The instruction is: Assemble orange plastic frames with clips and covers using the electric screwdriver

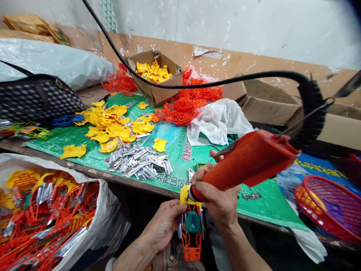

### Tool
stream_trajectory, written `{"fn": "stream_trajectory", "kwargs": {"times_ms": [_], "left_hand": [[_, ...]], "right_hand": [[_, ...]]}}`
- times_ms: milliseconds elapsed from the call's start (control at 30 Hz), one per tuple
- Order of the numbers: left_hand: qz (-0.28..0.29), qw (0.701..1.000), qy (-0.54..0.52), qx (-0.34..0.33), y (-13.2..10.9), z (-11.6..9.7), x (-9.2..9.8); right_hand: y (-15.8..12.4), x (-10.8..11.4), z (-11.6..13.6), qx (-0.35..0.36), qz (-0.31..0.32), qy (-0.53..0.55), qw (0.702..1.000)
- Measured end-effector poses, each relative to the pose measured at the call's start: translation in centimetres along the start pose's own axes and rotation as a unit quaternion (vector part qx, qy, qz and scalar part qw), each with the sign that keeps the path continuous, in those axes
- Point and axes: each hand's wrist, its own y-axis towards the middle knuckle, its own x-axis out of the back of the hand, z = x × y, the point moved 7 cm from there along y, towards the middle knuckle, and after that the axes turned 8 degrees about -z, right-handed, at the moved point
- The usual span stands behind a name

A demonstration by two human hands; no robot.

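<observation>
My left hand (165, 222) pinches an orange lattice toy car body (192, 252) near the table's front edge. The body has a green block in its middle, silvery strips along its sides and a yellow plastic piece (184, 194) at its far end. Wrapped round an orange-red power screwdriver (237, 165), my right hand (220, 199) holds it tilted, with its tip end against the yellow piece. The very tip is hidden. A black cable (197, 86) runs from the screwdriver's back end. Beyond my hands lie a heap of silvery strips (141, 162) and a pile of yellow pieces (113, 122).
At left, a white sack (109, 210) holds several orange and yellow car bodies. A cardboard box (158, 96) of yellow pieces stands at the back, beside orange lattice frames (183, 109). A white plastic bag (218, 120) and a red basket (324, 222) lie to the right.
</observation>
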Motion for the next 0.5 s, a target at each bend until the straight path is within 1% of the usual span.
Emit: {"fn": "stream_trajectory", "kwargs": {"times_ms": [167,500], "left_hand": [[0.006,1.000,-0.009,-0.007,0.23,0.19,-0.02],[-0.006,1.000,0.010,-0.023,0.37,0.16,0.01]], "right_hand": [[0.09,0.07,0.15,0.011,-0.002,0.004,1.000],[0.08,0.01,0.30,0.017,-0.001,-0.003,1.000]]}}
